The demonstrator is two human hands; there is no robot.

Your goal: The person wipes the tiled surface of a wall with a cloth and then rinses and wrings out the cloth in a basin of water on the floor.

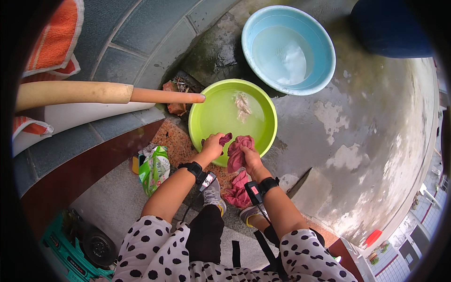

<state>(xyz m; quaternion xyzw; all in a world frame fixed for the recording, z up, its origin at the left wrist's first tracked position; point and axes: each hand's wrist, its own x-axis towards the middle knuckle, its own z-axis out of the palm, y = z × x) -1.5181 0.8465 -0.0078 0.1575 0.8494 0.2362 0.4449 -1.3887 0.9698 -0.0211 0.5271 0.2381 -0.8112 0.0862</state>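
My left hand [212,146] grips a bunched dark maroon cloth [225,139] above the near side of a lime-green plastic basin [195,116]. Beside it, my right hand [252,158] holds a crumpled pink cloth [239,152] that hangs past the basin's near rim. Cloudy water fills part of this basin, and a wet beige cloth [242,106] lies in it. Between my shoes, below the right hand, another pink cloth [240,190] is heaped on the ground; part of it is hidden behind my right forearm and wrist device.
A light-blue basin [289,53] of water stands beyond on wet concrete. From the left, a pipe [165,95] reaches the green basin's rim. A green-and-white plastic packet [155,171] lies by my left forearm. Orange towels [53,38] hang upper left; a dark-blue container [391,31] stands upper right.
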